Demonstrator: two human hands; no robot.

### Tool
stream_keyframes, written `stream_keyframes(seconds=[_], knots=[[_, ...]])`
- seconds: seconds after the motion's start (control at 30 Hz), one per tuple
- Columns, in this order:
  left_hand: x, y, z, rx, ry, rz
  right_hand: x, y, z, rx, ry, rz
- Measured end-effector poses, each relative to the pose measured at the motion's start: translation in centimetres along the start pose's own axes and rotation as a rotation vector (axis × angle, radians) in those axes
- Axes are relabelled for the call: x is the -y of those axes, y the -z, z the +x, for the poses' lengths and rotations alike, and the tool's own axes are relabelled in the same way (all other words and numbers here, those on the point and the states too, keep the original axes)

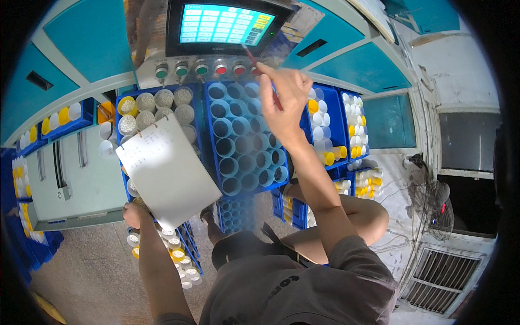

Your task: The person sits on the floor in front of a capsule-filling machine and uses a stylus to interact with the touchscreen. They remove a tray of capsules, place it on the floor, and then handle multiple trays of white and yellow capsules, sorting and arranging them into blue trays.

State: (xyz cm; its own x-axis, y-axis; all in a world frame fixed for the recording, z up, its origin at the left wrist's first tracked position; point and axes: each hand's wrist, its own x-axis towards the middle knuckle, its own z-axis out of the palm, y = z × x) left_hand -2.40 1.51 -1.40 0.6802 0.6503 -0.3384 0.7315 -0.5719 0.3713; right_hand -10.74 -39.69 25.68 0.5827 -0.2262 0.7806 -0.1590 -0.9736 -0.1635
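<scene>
We see the right hand (284, 103) raised in the upper middle of the frame, fingers pinched around a thin red pen (262, 78) whose tip points toward the touch screen (225, 24). That pen looks light and stiff; we judge a fingertip grip near its middle suits it. At centre left, the left hand (134, 214) grips the bottom corner of a white notepad (168, 170), light and bendy, held over the blue tray (246, 138) of empty tubes.
</scene>
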Motion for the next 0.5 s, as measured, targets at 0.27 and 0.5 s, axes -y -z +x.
stream_keyframes(seconds=[0.27,0.5], knots=[[0.5,-0.4,0.7,0.004,-0.001,0.017,1.4,-0.7,1.3,-0.044,0.075,0.069],[0.5,-0.4,0.6,0.0,0.001,0.02,3.0,-2.9,3.4,-0.054,0.213,0.093]])
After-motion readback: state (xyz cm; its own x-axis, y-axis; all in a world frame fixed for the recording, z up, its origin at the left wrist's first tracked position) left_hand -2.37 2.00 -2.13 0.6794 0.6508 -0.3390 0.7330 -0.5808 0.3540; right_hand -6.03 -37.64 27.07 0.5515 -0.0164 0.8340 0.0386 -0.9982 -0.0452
